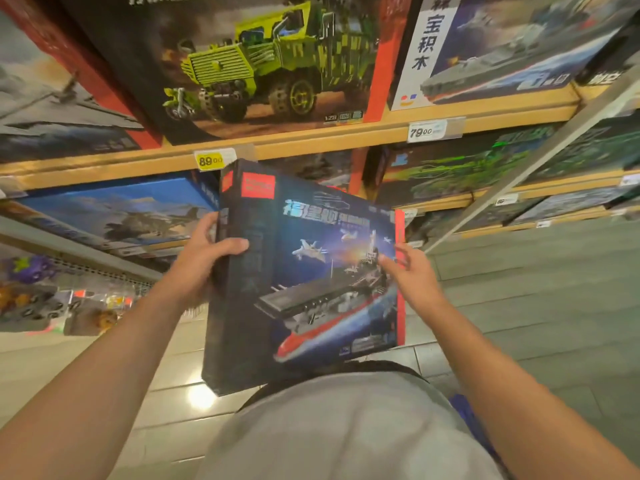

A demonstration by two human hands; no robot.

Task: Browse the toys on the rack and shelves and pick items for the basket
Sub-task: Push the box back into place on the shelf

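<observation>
I hold a large dark blue toy box [304, 271] showing an aircraft carrier and jets, upright in front of my chest. My left hand [204, 258] grips its left spine, thumb curled over the front edge. My right hand [412, 271] lies against the box's right red edge with fingers spread and fairly straight. A blue basket [464, 414] peeks out low on the right, mostly hidden behind my grey shirt and right arm.
Wooden shelves [311, 140] ahead carry big building-block boxes: a green army truck [263, 64], a grey warship [502, 53], a blue helicopter box [114, 213]. Price tags read 89.00 [209, 161] and 79.00 [422, 132]. Small hanging toys [41, 299] fill a rack at left. Tiled floor lies below.
</observation>
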